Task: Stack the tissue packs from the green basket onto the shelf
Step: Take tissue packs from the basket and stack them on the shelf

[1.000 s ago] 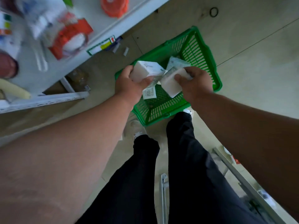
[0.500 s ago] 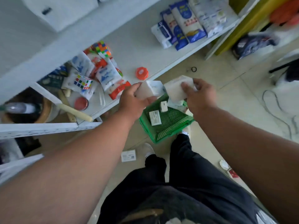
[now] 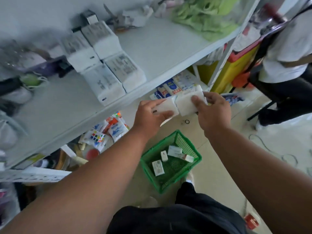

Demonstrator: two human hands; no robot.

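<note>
A wide white shelf (image 3: 160,53) crosses the upper left of the view; it serves as the landmark here. On its surface, toward the front edge, sit stacked white tissue packs (image 3: 104,65), blurred, in two rows. At the shelf's far right end lies a heap of pale green cloth (image 3: 207,16). Just in front of the shelf's front edge, in the air, two hands meet. The left hand (image 3: 148,115) grips one white tissue pack (image 3: 166,107), thumb on its near face. The right hand (image 3: 214,112) holds a second white pack (image 3: 189,103), thumb pressed on its near face. The two packs touch side by side. Below the shelf, on the floor, stands a green basket (image 3: 182,179) with a few small packs (image 3: 157,168) lying inside.
</note>
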